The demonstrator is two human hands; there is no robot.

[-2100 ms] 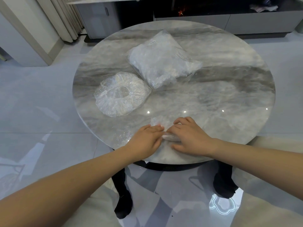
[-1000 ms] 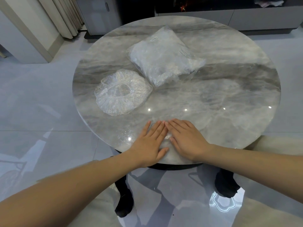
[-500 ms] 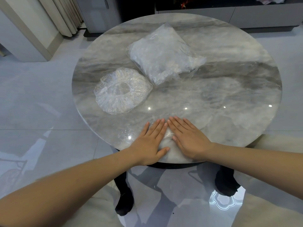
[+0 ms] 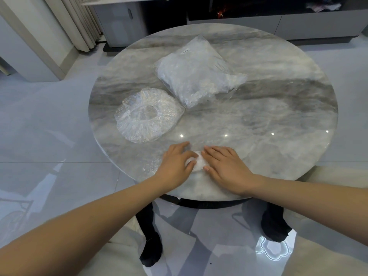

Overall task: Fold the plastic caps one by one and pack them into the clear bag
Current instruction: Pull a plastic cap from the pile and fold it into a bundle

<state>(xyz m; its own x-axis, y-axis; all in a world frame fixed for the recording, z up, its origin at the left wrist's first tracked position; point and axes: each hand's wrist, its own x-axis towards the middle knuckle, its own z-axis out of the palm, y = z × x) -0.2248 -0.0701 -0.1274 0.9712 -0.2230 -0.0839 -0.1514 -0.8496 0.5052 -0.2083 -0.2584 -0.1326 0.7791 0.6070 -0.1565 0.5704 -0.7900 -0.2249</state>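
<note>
A small folded plastic cap lies near the front edge of the round marble table. My left hand curls its fingers over the cap's left side and grips it. My right hand lies flat beside the cap, fingers straight, with the thumb touching its right edge. A loose pile of round plastic caps sits on the left of the table. The clear bag, stuffed with folded caps, lies behind it near the table's middle.
A bit of crinkled clear plastic shows on the table just left of my left hand. Beyond the table stand a low cabinet and curtains. Glossy tiled floor surrounds the table.
Both hands were pressing flat side by side on the cap. Now my left hand's fingers have curled around it, and the white bundle shows between the hands.
</note>
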